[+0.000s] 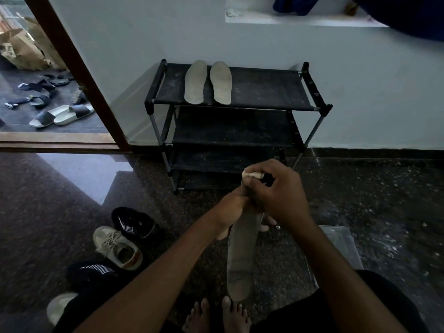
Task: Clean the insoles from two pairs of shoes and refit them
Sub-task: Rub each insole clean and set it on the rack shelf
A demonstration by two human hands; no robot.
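Observation:
My left hand [231,210] grips a long grey insole [242,255] near its upper end, and the insole hangs down towards my bare feet. My right hand [276,191] pinches a small whitish cloth [252,174] at the insole's top end. Two pale insoles [207,82] lie side by side on the top shelf of the black shoe rack [264,92]. On the floor at the left stand a beige lace-up sneaker [116,247] and two black shoes with white stripes [134,223] [92,271]. Another pale shoe [58,306] shows partly at the lower left.
A clear plastic tub [341,246] sits on the dark floor to my right, partly behind my right arm. An open doorway at the left shows sandals [62,114] and a paper bag [21,49]. The wall stands right behind the rack.

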